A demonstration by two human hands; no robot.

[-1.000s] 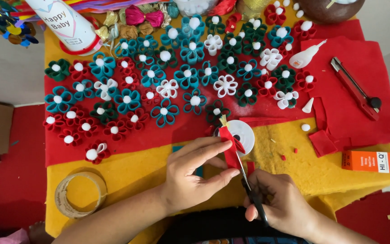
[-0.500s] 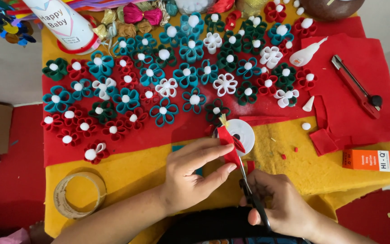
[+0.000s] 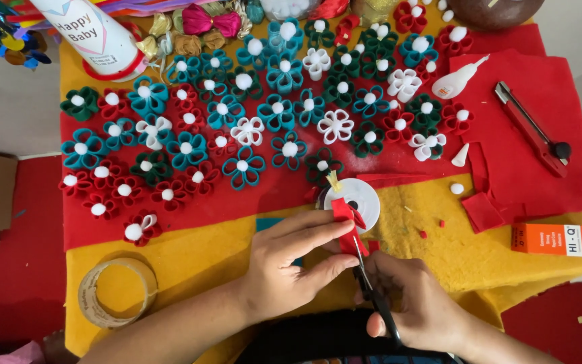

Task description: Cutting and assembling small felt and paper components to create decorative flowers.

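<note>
left hand (image 3: pixel 284 266): fingers pinched shut on the red felt strip (image 3: pixel 346 217), just ahead of the fingertips.
right hand (image 3: pixel 420 303): closed through the handles of the scissors (image 3: pixel 370 286), blades pointing away into the strip.
strip position: over the white disc (image 3: pixel 362 195), beyond both hands.
risk, fingers: left thumb lies just beside the blades; a quick closure could nick it.
risk, cut: the soft felt may twist in the pinch, skewing the cut line.
risk, surroundings: felt flowers (image 3: pixel 245 165) beyond the disc could be snagged.

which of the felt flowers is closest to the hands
The dark green flower with a white centre, at the bottom edge of the spread, just above the white disc. The other flowers lie farther up or farther left of the hands.
</note>
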